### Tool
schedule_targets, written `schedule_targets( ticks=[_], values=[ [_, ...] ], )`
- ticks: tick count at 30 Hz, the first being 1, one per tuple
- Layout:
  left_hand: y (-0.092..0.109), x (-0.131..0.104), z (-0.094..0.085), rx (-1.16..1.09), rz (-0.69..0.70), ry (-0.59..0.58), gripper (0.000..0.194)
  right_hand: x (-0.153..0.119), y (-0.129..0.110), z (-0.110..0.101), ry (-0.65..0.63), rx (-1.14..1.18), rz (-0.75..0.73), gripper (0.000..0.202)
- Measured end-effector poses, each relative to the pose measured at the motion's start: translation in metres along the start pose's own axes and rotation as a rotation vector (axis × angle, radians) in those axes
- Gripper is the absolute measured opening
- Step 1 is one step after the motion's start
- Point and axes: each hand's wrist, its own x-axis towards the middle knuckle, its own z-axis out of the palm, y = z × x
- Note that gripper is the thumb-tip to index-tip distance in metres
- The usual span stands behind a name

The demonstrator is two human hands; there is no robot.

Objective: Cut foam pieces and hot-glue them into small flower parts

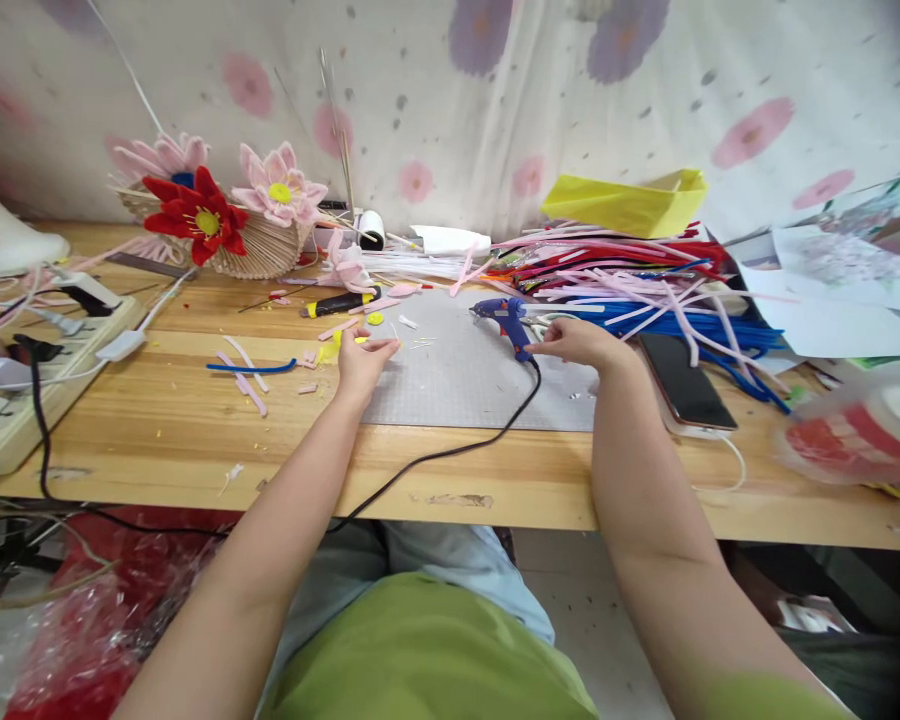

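While the left hand (361,362) rests unclenched, the right grip (576,340) touches the glue gun (504,320).

Blue glue gun (504,318), black cord (450,450)

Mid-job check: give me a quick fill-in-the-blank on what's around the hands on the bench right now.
1. The right hand is at the handle of the ____ glue gun.
2. The glue gun stands on a grey ____.
3. The phone lies screen-up to the ____ of the right hand.
4. The left hand rests at the mat's ____ edge.

Missing words: blue; mat; right; left
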Motion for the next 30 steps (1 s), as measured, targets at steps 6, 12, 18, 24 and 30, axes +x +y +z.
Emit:
schedule_targets(
  ticks=[6, 12, 18, 24, 30],
  values=[
    [-0.002, 0.001, -0.001, -0.012, -0.015, -0.010, 0.048, 0.035, -0.014, 0.053, 0.398, 0.379, -0.149, 0.044],
    [0.002, -0.002, 0.000, 0.005, -0.073, -0.015, 0.047, 0.046, -0.028, 0.071, 0.412, 0.506, -0.130, 0.047],
    [0.004, -0.001, -0.001, -0.014, -0.113, -0.018, 0.048, 0.039, -0.035, 0.071, 0.383, 0.613, -0.201, 0.039],
    [0.006, -0.001, -0.001, -0.045, -0.139, 0.002, 0.047, 0.001, -0.054, 0.072, 0.044, 0.858, -0.384, 0.037],
    [0.008, -0.001, -0.002, -0.060, -0.158, 0.046, 0.046, -0.009, -0.070, 0.086, -0.038, 0.643, -0.390, 0.040]
  ],
)
